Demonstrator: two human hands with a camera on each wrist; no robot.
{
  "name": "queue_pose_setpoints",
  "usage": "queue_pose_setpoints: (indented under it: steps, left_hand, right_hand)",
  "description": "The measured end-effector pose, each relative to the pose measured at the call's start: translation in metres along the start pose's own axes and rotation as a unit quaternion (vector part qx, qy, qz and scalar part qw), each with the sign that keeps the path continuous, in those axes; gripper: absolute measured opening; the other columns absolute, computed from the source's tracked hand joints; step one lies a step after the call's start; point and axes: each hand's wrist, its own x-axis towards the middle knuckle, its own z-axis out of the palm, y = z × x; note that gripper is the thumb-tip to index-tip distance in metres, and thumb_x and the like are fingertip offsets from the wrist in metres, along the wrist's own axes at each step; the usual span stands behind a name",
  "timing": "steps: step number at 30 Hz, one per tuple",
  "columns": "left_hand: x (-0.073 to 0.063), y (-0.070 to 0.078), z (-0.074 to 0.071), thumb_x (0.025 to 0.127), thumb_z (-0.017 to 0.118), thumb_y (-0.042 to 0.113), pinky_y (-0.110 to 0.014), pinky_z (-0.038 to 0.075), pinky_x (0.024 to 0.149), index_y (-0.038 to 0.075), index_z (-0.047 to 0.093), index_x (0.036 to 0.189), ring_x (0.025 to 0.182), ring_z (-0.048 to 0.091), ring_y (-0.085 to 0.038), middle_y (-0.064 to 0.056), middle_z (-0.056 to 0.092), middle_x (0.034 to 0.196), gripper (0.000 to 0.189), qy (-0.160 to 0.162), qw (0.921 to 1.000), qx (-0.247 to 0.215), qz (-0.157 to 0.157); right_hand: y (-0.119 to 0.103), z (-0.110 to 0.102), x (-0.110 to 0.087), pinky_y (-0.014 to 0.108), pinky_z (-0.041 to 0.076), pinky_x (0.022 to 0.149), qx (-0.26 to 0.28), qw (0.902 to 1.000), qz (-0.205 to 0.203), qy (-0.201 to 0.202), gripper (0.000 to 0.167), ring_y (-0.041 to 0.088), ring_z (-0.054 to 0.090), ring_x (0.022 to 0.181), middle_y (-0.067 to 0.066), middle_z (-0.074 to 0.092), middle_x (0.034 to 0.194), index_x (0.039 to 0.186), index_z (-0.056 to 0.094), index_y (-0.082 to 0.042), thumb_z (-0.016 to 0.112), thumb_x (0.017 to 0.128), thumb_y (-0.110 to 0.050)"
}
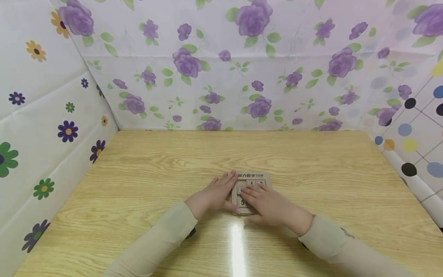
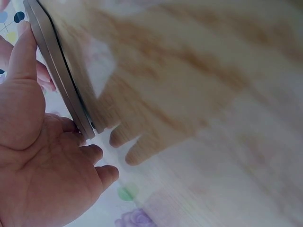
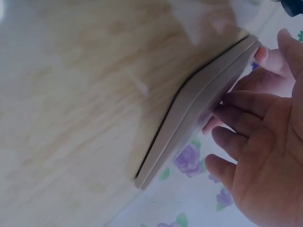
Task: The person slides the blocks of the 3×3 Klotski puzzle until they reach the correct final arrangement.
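A light number slide puzzle [image 1: 250, 176] lies flat on the table, dark lettering along its far rim and square numbered tiles inside. My left hand [image 1: 216, 193] holds it by the left side, thumb at the near edge and fingers at the far left corner. In the left wrist view the thumb touches the board's edge [image 2: 57, 61]. My right hand [image 1: 270, 206] lies over the tiles with fingers extended, fingertips touching around the middle row. A tile marked 5 [image 1: 242, 202] shows between the hands; the right fingers hide several others. The board's side [image 3: 189, 113] appears in the right wrist view.
The wood-grain table [image 1: 166, 154] surrounds the puzzle and reflects a bright streak of light near its front. A purple-flowered sheet [image 1: 214, 77] hangs behind it. Patterned sheets stand on the left [image 1: 38, 115] and on the right [image 1: 418, 146].
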Motion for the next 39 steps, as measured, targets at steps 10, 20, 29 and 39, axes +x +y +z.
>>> queue_pose_setpoints:
  steps: [10,20,29,39]
  left_hand:
    - [0.002,-0.002,0.001,0.076,0.067,0.058,-0.051,0.009,0.119,0.004,0.007,0.153,0.147,0.003,-0.031,-0.011,-0.002,0.16,0.111,-0.004,1.0,-0.003,0.001]
    - [0.001,-0.001,0.001,0.076,0.067,0.058,-0.051,0.009,0.119,0.004,0.007,0.153,0.147,0.003,-0.032,-0.012,-0.002,0.16,0.111,-0.003,1.0,-0.008,0.003]
    - [0.001,-0.001,-0.001,0.076,0.068,0.058,-0.051,0.009,0.119,0.004,0.008,0.153,0.147,0.003,-0.031,-0.011,-0.002,0.16,0.112,-0.003,0.9999,-0.01,-0.001]
    - [0.001,0.001,-0.002,0.076,0.068,0.058,-0.051,0.009,0.119,0.004,0.007,0.153,0.147,0.003,-0.031,-0.01,-0.002,0.16,0.112,-0.005,1.0,-0.007,-0.002]
  right_hand:
    - [0.008,0.002,0.008,0.052,0.028,0.114,-0.015,0.9997,0.004,0.017,0.076,0.033,0.035,0.138,0.015,0.042,0.148,0.141,0.043,0.0,0.053,0.089,-0.054]
    - [0.008,0.002,0.004,0.051,0.026,0.115,-0.016,0.9996,0.011,0.021,0.078,0.034,0.033,0.139,0.016,0.038,0.149,0.142,0.041,0.001,0.054,0.089,-0.055]
    - [-0.007,0.0,-0.017,0.051,0.027,0.115,-0.028,0.9995,-0.006,0.01,0.079,0.033,0.033,0.139,0.014,0.04,0.149,0.142,0.043,-0.001,0.052,0.087,-0.058]
    - [-0.029,0.006,-0.034,0.048,0.024,0.117,-0.015,0.9999,-0.006,0.0,0.083,0.029,0.03,0.142,0.012,0.036,0.152,0.143,0.04,-0.003,0.049,0.087,-0.062]
